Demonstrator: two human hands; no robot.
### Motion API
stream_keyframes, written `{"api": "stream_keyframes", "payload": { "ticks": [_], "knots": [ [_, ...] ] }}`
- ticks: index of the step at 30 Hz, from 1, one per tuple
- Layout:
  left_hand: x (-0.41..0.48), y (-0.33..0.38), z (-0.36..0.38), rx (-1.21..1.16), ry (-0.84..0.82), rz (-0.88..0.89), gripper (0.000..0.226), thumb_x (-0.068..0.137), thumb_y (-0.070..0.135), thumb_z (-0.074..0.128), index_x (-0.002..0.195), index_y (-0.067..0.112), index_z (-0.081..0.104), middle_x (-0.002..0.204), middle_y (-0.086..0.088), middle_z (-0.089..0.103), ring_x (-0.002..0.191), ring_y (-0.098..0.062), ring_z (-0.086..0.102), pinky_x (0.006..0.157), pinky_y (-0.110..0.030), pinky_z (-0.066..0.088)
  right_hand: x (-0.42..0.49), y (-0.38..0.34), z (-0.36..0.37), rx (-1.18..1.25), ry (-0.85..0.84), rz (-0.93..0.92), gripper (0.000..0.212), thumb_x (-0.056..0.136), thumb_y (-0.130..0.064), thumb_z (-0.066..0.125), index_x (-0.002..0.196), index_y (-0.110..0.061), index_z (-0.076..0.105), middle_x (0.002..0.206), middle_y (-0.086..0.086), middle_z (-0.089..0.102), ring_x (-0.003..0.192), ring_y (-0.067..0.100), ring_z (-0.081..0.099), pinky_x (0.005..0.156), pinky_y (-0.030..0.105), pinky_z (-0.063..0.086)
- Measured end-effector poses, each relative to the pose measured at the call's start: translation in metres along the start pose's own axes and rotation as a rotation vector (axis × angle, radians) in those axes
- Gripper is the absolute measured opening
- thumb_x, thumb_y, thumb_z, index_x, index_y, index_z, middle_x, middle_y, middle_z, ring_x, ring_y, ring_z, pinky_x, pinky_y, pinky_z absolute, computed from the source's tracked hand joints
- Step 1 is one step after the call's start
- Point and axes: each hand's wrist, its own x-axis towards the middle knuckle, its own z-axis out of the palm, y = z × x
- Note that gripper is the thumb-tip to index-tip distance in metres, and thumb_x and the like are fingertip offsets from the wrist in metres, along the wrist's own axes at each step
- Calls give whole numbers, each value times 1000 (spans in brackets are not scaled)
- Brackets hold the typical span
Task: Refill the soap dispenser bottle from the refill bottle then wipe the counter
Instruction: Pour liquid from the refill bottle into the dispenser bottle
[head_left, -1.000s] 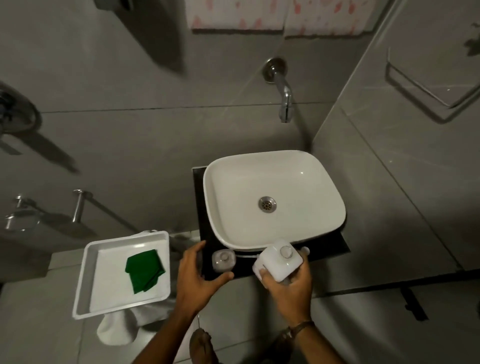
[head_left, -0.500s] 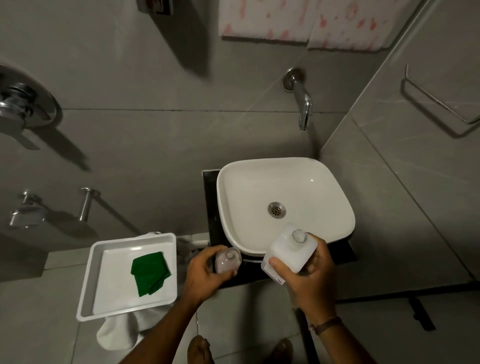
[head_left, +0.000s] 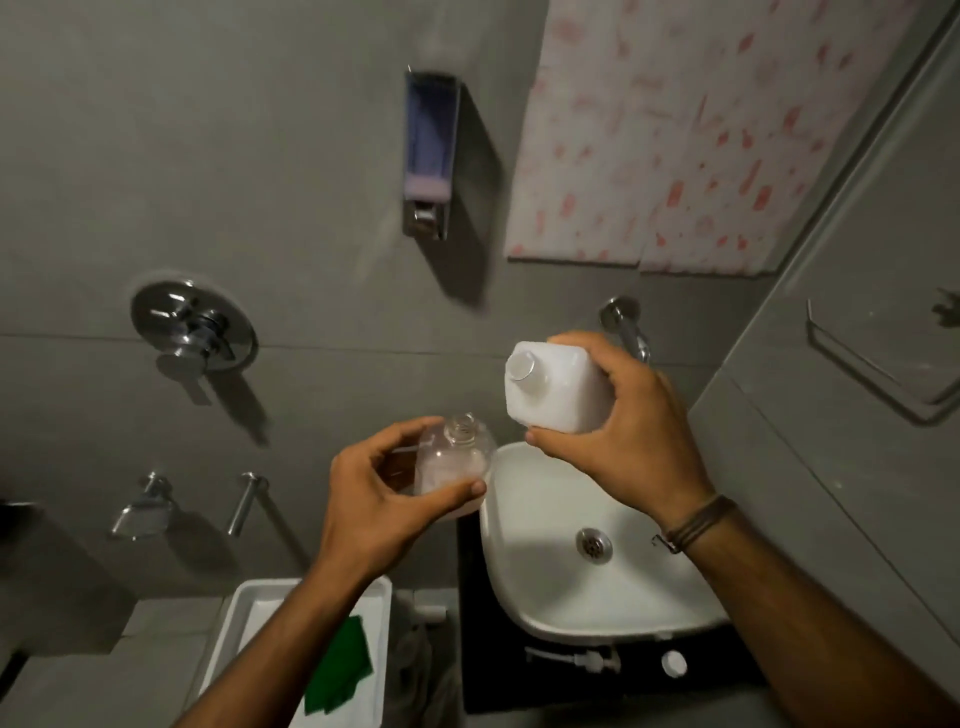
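My left hand (head_left: 384, 499) holds a small clear soap dispenser bottle (head_left: 457, 457) with its neck open and pointing up. Just to its upper right, my right hand (head_left: 618, 431) grips the white square refill bottle (head_left: 550, 387), its round mouth turned toward me and to the left. The two bottles are apart, raised above the left rim of the white basin (head_left: 524, 587). On the black counter (head_left: 727, 670) in front of the basin lie the pump head (head_left: 576, 659) and a white round cap (head_left: 674, 663). A green cloth (head_left: 343, 670) lies in a white tray (head_left: 234, 629).
A wall spout (head_left: 626, 325) sticks out behind the refill bottle. A wall-mounted soap dispenser (head_left: 428, 156) hangs higher up, with a chrome mixer handle (head_left: 189, 325) to the left. A towel rail (head_left: 878, 364) runs along the right wall.
Both hands have lifted the two bottles up off the counter to above the basin's rim. The camera has tilted upward, bringing the wall dispenser into view.
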Motion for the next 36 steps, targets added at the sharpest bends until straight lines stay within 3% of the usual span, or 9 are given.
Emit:
{"api": "stream_keyframes", "payload": {
  "ticks": [5, 13, 20, 24, 28, 36],
  "knots": [
    [13, 23, -13, 40, 49, 11, 73, 47, 53, 100, 114, 31, 81, 103, 17, 84, 94, -6, 81, 85, -35, 67, 33, -22, -7, -209, -13, -189, 70, 63, -36, 83, 127, -39, 56, 120, -15, 68, 102, 17, 65, 80, 34, 58],
    [17, 47, -25, 83, 40, 17, 72, 48, 55, 95, 115, 33, 80, 101, 20, 82, 91, 2, 78, 78, -21, 65, 48, -31, -5, -421, -23, -311, 74, 61, -30, 89, 129, -33, 60, 120, -5, 72, 99, 24, 66, 85, 39, 55],
    [21, 51, -24, 103, 23, 13, 77, 50, 49, 103, 119, 24, 81, 106, 15, 81, 92, 4, 77, 78, -20, 64, 51, -34, -7, -459, 0, -341, 64, 65, -24, 85, 126, -30, 65, 116, -3, 73, 101, 27, 66, 87, 43, 53],
    [24, 49, -22, 130, 31, 8, 65, 56, 34, 103, 117, 28, 81, 105, 16, 83, 92, 2, 78, 79, -21, 65, 54, -35, -11, -469, 6, -348, 57, 72, -29, 82, 126, -29, 67, 118, -3, 73, 104, 26, 66, 90, 42, 50],
    [24, 51, -20, 108, 32, 5, 64, 53, 38, 104, 112, 34, 80, 103, 23, 82, 90, 4, 78, 76, -17, 63, 56, -36, -12, -470, 19, -358, 53, 73, -29, 78, 125, -30, 67, 116, -4, 73, 103, 26, 65, 90, 43, 50],
    [25, 48, -18, 126, 36, 5, 61, 57, 29, 104, 112, 33, 80, 103, 16, 82, 90, 3, 78, 76, -19, 64, 59, -38, -13, -490, 40, -386, 53, 72, -25, 80, 124, -28, 69, 116, -3, 74, 103, 27, 67, 91, 46, 50]
  ]
}}
